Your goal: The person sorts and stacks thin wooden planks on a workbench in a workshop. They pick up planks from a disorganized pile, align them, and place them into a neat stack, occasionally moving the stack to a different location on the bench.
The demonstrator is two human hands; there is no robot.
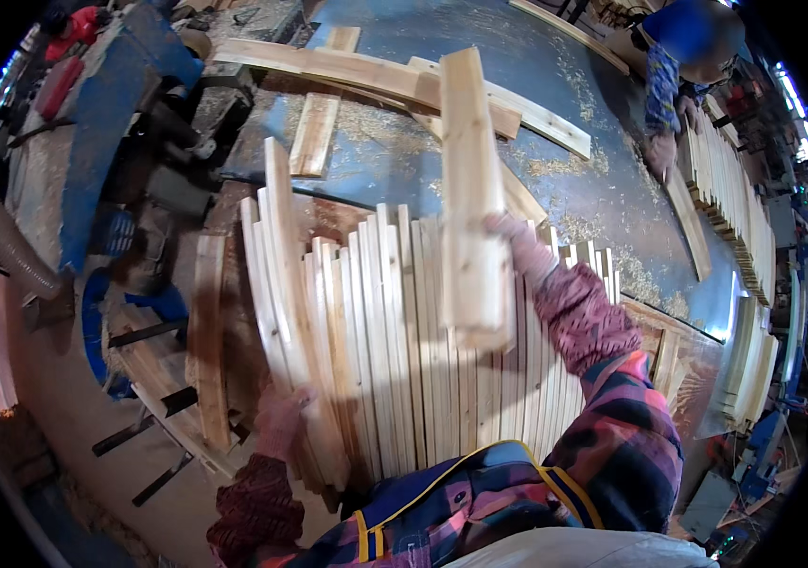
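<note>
My right hand (524, 249) is closed around the right edge of a short, thick wooden board (472, 180). That board is raised over a row of boards, and at its near end a second layer of wood shows beneath it. At the lower left, my left hand (283, 417) grips the near part of a long wooden board (289, 284), which leans at the left side of the row. Its fingers are partly hidden. Between my hands, the row of narrow boards (395, 360) stands on edge, packed side by side and pointing away from me.
Beyond the row lies a blue-grey table (376, 180) strewn with wood shavings and several loose boards (366, 71). Machinery (153, 180) stands at the left. Across the table, at the far right, a co-worker's hand (661, 154) touches a board beside another row of boards (726, 189).
</note>
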